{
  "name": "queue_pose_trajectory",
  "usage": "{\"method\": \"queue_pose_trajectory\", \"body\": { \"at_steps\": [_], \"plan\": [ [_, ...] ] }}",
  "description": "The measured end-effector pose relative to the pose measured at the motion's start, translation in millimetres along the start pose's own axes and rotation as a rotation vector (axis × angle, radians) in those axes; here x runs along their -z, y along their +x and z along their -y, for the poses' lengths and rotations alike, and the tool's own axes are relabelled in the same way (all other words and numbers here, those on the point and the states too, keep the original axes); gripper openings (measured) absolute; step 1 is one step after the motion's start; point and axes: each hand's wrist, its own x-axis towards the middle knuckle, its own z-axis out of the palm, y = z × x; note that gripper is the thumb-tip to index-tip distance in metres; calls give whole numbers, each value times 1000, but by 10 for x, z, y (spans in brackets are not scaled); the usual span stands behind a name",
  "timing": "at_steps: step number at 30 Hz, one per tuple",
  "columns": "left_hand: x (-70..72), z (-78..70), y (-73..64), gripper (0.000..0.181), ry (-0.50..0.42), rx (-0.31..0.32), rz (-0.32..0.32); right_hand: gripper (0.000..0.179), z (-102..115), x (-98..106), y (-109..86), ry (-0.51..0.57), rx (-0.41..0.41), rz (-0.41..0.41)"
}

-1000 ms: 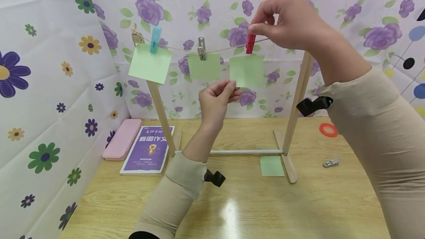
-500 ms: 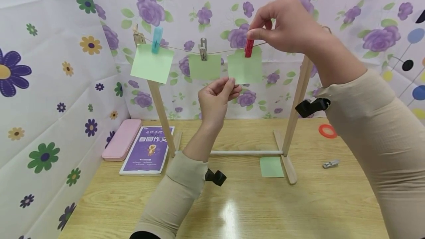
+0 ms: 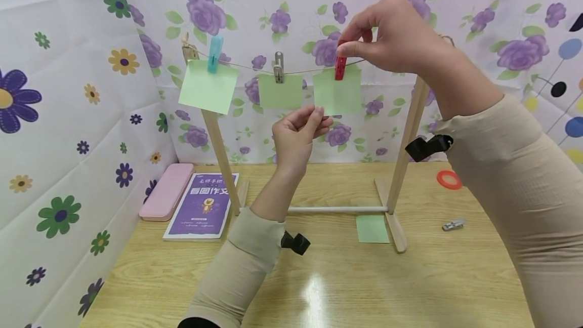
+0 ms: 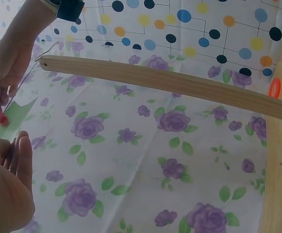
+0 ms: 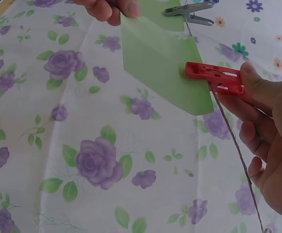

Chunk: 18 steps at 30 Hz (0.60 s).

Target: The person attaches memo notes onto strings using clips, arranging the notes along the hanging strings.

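Observation:
My right hand pinches the handle end of a red clothespin, whose front end overlaps the top edge of a green paper sheet at the string. Below, my left hand pinches the sheet's lower left corner between thumb and fingers; in the right wrist view the paper bends a little. Further left on the string, a grey clothespin holds a second green sheet, and a blue clothespin holds a third green sheet.
The string spans a wooden frame with a right post and a white bottom bar. On the table lie a green sheet, a grey clip, a red ring, a purple book and a pink case.
The sheet in my left hand rose to the string, and the red clothespin came down over its top edge. During the last half second, both hands stayed almost still.

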Motion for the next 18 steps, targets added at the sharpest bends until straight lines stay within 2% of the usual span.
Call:
{"method": "queue_pose_trajectory", "body": {
  "at_steps": [8, 18],
  "plan": [
    [6, 7, 11, 22, 2, -4, -2, 21, -15, -4, 2, 10, -16, 21],
    [23, 27, 16, 22, 12, 0, 3, 20, -36, 0, -10, 17, 4, 41]
  ]
}}
